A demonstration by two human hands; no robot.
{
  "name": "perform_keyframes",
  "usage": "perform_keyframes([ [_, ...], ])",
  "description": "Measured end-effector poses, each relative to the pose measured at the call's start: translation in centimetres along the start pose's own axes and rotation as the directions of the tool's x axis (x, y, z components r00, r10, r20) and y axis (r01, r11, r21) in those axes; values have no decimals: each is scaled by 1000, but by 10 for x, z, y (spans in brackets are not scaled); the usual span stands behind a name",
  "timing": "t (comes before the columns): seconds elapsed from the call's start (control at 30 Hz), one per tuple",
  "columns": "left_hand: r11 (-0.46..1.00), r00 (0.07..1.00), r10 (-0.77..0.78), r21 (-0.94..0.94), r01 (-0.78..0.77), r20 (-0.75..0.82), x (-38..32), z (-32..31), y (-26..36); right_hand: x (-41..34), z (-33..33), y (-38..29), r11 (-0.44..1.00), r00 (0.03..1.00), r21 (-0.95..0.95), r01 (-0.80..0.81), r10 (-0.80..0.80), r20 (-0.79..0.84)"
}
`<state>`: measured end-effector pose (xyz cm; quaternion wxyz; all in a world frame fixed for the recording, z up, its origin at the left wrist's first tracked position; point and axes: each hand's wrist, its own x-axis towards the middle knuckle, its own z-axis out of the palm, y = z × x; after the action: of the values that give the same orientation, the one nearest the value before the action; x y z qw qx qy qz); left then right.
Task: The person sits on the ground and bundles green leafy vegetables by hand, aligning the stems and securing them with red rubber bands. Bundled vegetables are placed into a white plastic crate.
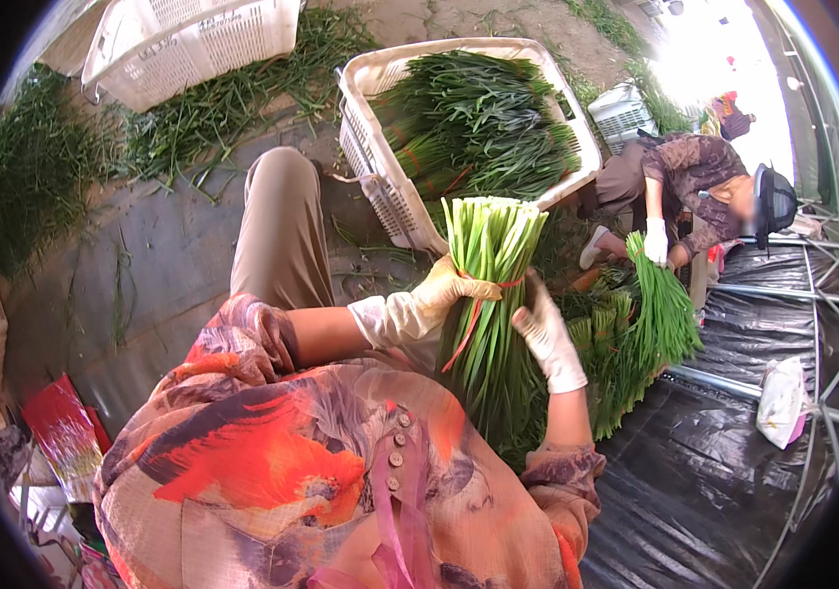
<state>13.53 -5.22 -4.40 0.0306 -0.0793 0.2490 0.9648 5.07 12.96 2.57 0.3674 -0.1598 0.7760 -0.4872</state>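
Upright before my body is a thick bundle of garlic chives (497,243), its pale cut ends level at the top and its green leaves hanging down. My left hand (456,287), in a whitish glove stained yellowish, grips it from the left, fingers across the front at the band. A red tie (509,283) circles the stems there, and one loose tail dangles down the front. My right hand (544,331), also gloved, clasps the right side, thumb toward the front; its fingers are partly hidden behind the leaves.
A white plastic crate (368,136) of tied chive bundles (478,110) stands just ahead. Another white crate (206,55) sits at upper left among loose leaves (191,132). At right, a co-worker (699,184) holds chives (662,309) beside more bundles (603,331) and black plastic sheeting (684,478).
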Motion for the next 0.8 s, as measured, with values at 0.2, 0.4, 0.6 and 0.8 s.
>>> perform_keyframes([
  [0.2,992,999,7,-123,-12,-43,12,-11,-11,10,28,21,995,999,86,40,-42,24],
  [0.4,975,991,-16,-221,-14,-135,12,-10,-4,29,45,11,977,996,205,-57,41,79],
  [0.6,995,982,-88,-52,80,-170,35,2,-2,40,20,14,979,981,69,-194,193,16],
  [0.8,993,994,-40,-110,50,99,74,19,23,57,-47,-37,980,997,192,-50,37,72],
])
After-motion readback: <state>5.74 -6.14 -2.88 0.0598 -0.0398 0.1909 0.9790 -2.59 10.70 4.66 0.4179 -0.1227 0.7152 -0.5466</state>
